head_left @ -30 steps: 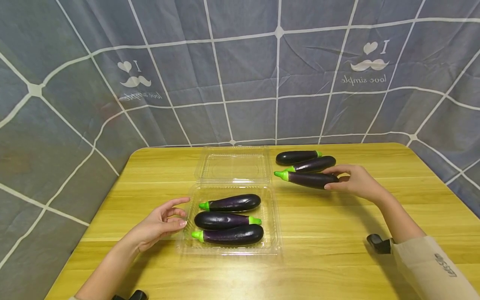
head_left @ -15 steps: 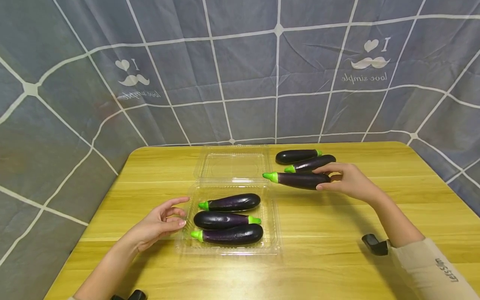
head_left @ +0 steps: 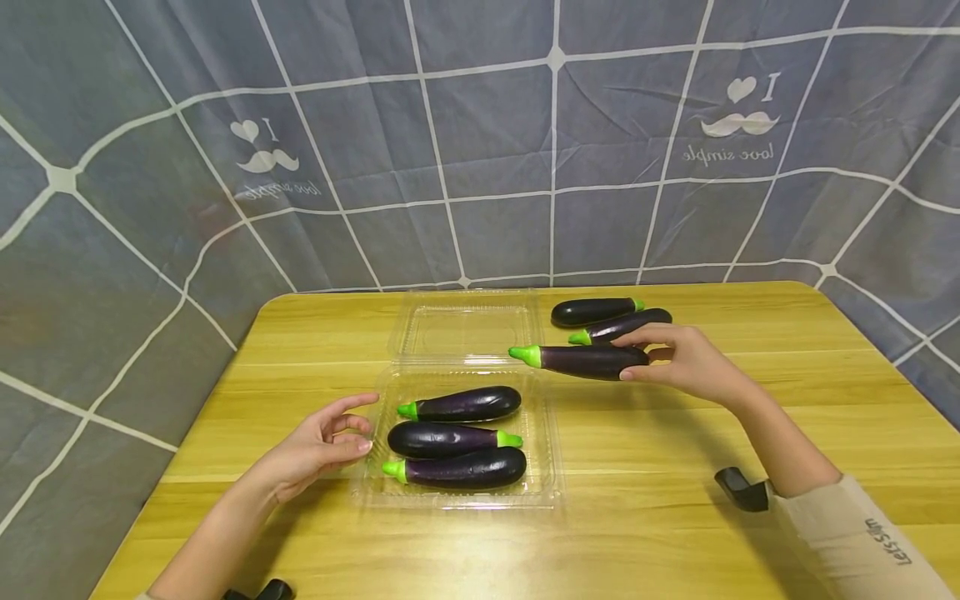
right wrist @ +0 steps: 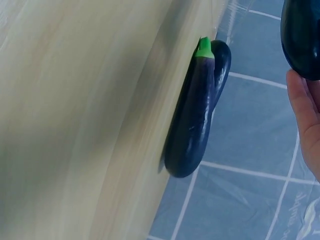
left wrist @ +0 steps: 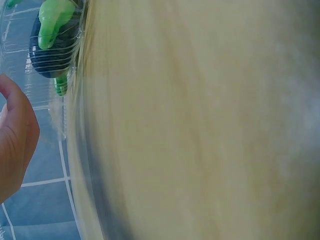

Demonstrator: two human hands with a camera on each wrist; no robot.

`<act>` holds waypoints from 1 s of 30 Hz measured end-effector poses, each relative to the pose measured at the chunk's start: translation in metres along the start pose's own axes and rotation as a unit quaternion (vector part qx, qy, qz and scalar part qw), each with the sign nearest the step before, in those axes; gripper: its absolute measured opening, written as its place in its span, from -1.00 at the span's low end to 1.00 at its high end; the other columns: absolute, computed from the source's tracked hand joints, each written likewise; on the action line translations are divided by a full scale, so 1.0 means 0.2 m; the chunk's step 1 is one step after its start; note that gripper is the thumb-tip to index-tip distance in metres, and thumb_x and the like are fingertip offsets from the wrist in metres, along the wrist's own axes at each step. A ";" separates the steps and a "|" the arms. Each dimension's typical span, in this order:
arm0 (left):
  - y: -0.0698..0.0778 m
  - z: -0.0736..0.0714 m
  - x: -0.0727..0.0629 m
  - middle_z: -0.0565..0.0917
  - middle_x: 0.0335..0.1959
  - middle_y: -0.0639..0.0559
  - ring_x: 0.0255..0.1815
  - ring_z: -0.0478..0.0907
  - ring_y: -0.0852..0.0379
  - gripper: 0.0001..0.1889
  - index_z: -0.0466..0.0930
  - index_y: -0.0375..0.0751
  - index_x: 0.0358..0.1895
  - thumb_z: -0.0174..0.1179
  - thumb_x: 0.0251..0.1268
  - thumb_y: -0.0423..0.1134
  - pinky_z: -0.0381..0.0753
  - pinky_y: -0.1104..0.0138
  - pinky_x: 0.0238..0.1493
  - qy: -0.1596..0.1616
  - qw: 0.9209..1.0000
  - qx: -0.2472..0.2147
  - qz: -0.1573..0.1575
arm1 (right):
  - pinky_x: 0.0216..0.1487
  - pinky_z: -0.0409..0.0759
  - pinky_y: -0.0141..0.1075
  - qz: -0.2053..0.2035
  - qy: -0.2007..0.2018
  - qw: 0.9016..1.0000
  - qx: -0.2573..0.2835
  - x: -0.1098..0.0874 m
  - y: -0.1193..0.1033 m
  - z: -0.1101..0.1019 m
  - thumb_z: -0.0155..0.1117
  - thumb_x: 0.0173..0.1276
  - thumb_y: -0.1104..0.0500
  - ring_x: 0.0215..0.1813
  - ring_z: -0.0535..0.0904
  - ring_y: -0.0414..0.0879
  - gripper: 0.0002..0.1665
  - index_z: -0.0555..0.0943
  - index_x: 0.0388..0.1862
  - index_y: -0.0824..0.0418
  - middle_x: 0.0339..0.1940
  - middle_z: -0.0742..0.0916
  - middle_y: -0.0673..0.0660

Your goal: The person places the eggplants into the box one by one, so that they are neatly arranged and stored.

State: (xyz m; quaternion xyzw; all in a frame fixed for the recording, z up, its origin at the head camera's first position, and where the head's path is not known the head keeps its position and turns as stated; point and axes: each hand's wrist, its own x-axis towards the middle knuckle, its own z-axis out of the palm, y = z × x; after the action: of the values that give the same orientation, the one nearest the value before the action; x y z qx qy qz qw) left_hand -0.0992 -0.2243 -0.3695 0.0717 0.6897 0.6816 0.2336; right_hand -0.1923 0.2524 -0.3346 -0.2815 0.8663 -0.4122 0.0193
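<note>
My right hand (head_left: 686,362) pinches the rounded end of a dark purple eggplant (head_left: 585,362), held above the table with its green stem pointing left, over the container's right edge. In the right wrist view that eggplant (right wrist: 302,37) shows at the upper right, above the fingers. A clear plastic clamshell container (head_left: 551,450) lies open, its lid (head_left: 468,329) folded back. Inside it three eggplants lie side by side, the nearest eggplant (head_left: 465,469) with its stem to the left. My left hand (head_left: 322,446) is at the container's left side, fingers loosely bent and holding nothing.
Two more eggplants lie at the back right of the wooden table (head_left: 637,517), the far eggplant (head_left: 592,312) and the nearer eggplant (head_left: 626,326). A grey checked curtain (head_left: 495,150) hangs behind and around the table.
My right hand has lifted the eggplant from beside the other two and carried it left, toward the container. The left hand has stayed in place.
</note>
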 end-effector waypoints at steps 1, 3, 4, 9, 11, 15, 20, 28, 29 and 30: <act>0.00 0.00 0.00 0.41 -0.13 0.00 -0.23 0.52 0.24 -0.32 0.10 -0.22 0.39 0.17 0.22 -0.43 0.57 0.37 -0.11 0.000 1.000 0.000 0.000 | -0.18 0.61 -0.37 -0.004 0.000 1.000 0.001 0.00 0.00 0.00 0.45 0.09 0.21 -0.09 0.49 -0.26 -0.56 0.63 -0.02 0.27 -0.07 0.65 0.14; 0.00 0.00 0.00 0.41 -0.13 0.00 -0.23 0.52 0.25 -0.32 0.09 -0.22 0.39 0.17 0.22 -0.44 0.57 0.37 -0.11 -0.001 1.000 -0.002 -0.001 | -0.18 0.60 -0.39 -0.012 -0.001 1.000 0.000 0.01 -0.01 0.01 0.45 0.08 0.21 -0.09 0.48 -0.25 -0.57 0.63 -0.03 0.27 -0.07 0.65 0.14; 0.00 0.00 0.00 0.41 -0.13 0.00 -0.23 0.52 0.25 -0.32 0.10 -0.21 0.39 0.17 0.22 -0.44 0.57 0.37 -0.11 -0.001 1.000 -0.003 -0.001 | -0.17 0.60 -0.40 -0.016 -0.002 1.000 -0.003 0.01 -0.01 0.02 0.45 0.08 0.21 -0.09 0.47 -0.25 -0.57 0.63 -0.03 0.26 -0.07 0.66 0.14; 0.00 0.00 0.00 0.42 -0.13 0.01 -0.23 0.51 0.25 -0.33 0.11 -0.20 0.38 0.17 0.22 -0.43 0.57 0.38 -0.12 0.002 1.000 -0.005 -0.001 | -0.14 0.58 -0.42 -0.027 -0.010 0.999 -0.017 0.04 -0.04 0.03 0.46 0.08 0.16 -0.04 0.48 -0.27 -0.56 0.64 -0.03 0.20 -0.05 0.66 0.08; 0.00 0.00 0.00 0.42 -0.13 0.01 -0.23 0.51 0.25 -0.33 0.12 -0.19 0.38 0.18 0.22 -0.43 0.57 0.38 -0.13 0.002 1.000 -0.006 -0.001 | -0.13 0.58 -0.42 -0.034 -0.012 0.999 -0.020 0.04 -0.05 0.04 0.46 0.08 0.16 -0.03 0.48 -0.28 -0.57 0.64 -0.03 0.19 -0.04 0.67 0.08; 0.00 0.00 0.00 0.43 -0.14 0.03 -0.25 0.50 0.26 -0.33 0.12 -0.19 0.38 0.18 0.21 -0.43 0.57 0.40 -0.16 0.001 1.000 -0.012 -0.003 | -0.14 0.59 -0.39 -0.055 -0.015 0.998 -0.019 0.06 -0.07 0.06 0.47 0.06 0.18 -0.03 0.50 -0.23 -0.58 0.66 -0.06 0.20 -0.05 0.67 0.10; 0.00 0.00 0.00 0.43 -0.14 0.02 -0.26 0.50 0.27 -0.33 0.12 -0.19 0.38 0.18 0.22 -0.44 0.57 0.41 -0.17 -0.001 1.000 -0.015 -0.004 | -0.14 0.60 -0.35 -0.064 -0.020 0.998 -0.011 0.08 -0.08 0.09 0.46 0.06 0.18 -0.02 0.52 -0.14 -0.60 0.66 -0.07 0.19 -0.06 0.68 0.09; 0.01 0.00 0.00 0.42 -0.14 0.03 -0.26 0.50 0.27 -0.32 0.09 -0.22 0.39 0.17 0.22 -0.44 0.57 0.42 -0.18 -0.003 1.000 -0.011 -0.004 | -0.12 0.60 -0.31 -0.061 -0.032 0.998 -0.012 0.10 -0.12 0.13 0.46 0.08 0.15 0.01 0.52 -0.08 -0.58 0.66 -0.04 0.18 -0.04 0.66 0.07; 0.01 0.00 0.00 0.42 -0.14 0.03 -0.26 0.49 0.27 -0.32 0.08 -0.23 0.39 0.17 0.22 -0.44 0.57 0.41 -0.17 -0.004 1.000 -0.010 -0.003 | -0.12 0.60 -0.32 -0.062 -0.032 0.998 -0.009 0.10 -0.13 0.13 0.46 0.07 0.15 -0.01 0.52 -0.10 -0.58 0.66 -0.05 0.18 -0.06 0.67 0.07; 0.01 0.00 0.00 0.42 -0.14 0.02 -0.26 0.50 0.27 -0.32 0.08 -0.23 0.39 0.17 0.22 -0.44 0.57 0.41 -0.17 -0.004 1.000 -0.010 -0.003 | -0.13 0.60 -0.32 -0.063 -0.032 0.997 -0.006 0.11 -0.13 0.14 0.46 0.07 0.15 -0.03 0.52 -0.11 -0.59 0.66 -0.05 0.18 -0.07 0.67 0.06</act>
State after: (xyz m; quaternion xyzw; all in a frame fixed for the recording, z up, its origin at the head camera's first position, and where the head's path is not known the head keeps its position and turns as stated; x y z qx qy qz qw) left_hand -0.0990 -0.2241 -0.3679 0.0702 0.6822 0.6872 0.2395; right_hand -0.1907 0.2089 -0.3291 -0.3490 0.8482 -0.3981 0.0193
